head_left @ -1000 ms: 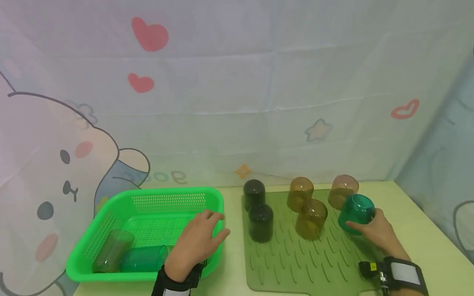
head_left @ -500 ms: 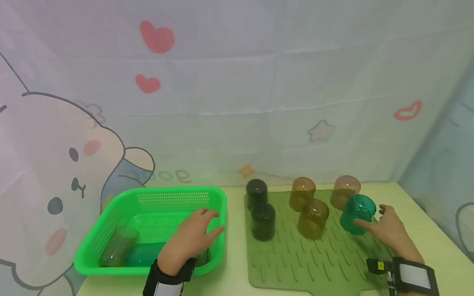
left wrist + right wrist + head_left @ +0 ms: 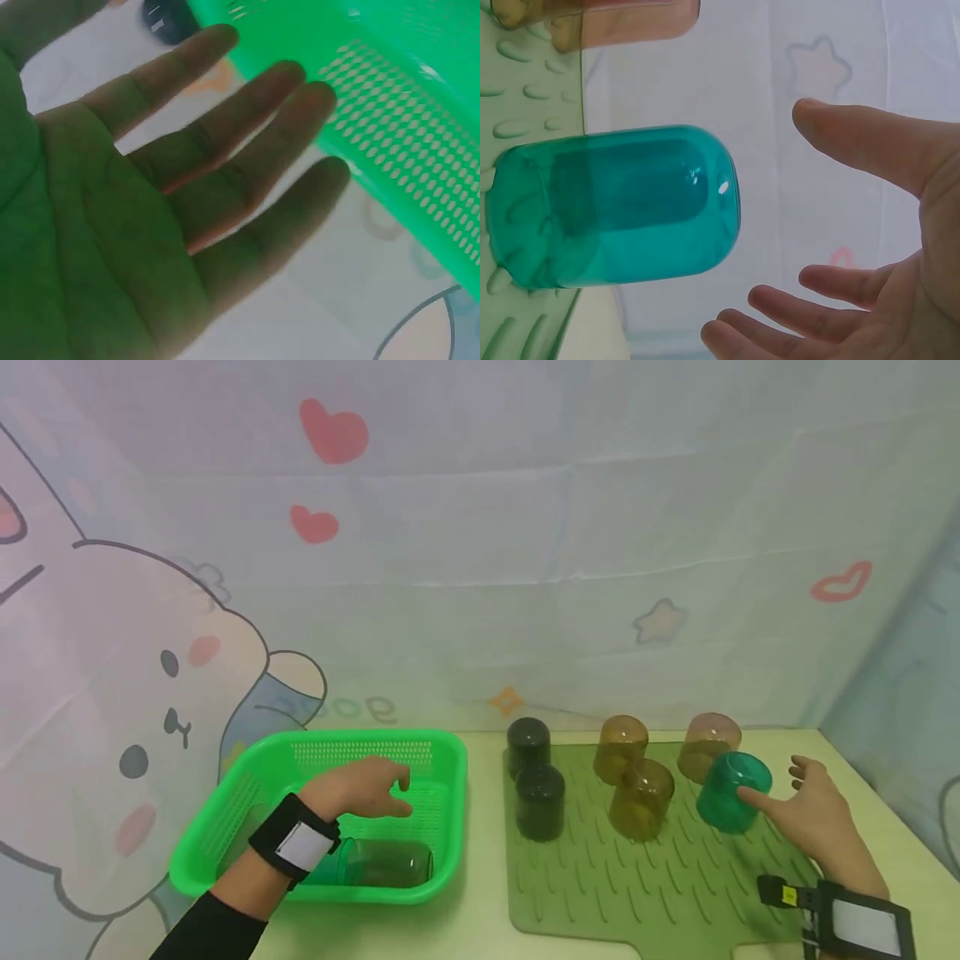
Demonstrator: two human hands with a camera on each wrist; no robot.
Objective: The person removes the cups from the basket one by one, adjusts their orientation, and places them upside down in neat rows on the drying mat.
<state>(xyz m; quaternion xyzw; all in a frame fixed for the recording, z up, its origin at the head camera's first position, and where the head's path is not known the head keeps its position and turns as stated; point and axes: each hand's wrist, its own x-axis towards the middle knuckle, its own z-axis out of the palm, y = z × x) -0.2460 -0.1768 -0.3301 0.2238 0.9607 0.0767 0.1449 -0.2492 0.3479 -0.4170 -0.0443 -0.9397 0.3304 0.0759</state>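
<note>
A pale printed cloth [image 3: 480, 527] is hanging behind everything, and in front of it a light yellow worktop [image 3: 483, 843] is stretching from left to right. A ridged green mat [image 3: 585, 893] is covering much of its right half, reaching almost to the far edge. Toward the worktop's left edge, a green basket [image 3: 456, 793] with perforated walls is standing.

The left hand [image 3: 363, 787] is hovering over the basket's interior, released, its fingers loosely extended. The right hand [image 3: 813, 818] is hanging by the mat's right edge, also released, thumb and fingers spread apart around open space.

The teal cup [image 3: 733, 793] is standing mouth-down on the mat, near its right edge; the right wrist view is showing a gap between it and the hand. Just beyond it, at the mat's far edge, a pink cup [image 3: 708, 747] is resting. Two amber cups [image 3: 642, 802] are occupying the middle, one behind the other, and two dark cups [image 3: 540, 806] are lining the left edge.

Inside the basket, a greyish glass [image 3: 393, 862] is lying along the near wall; a teal glass [image 3: 330, 870] beside it is partly hiding behind the left wrist.
</note>
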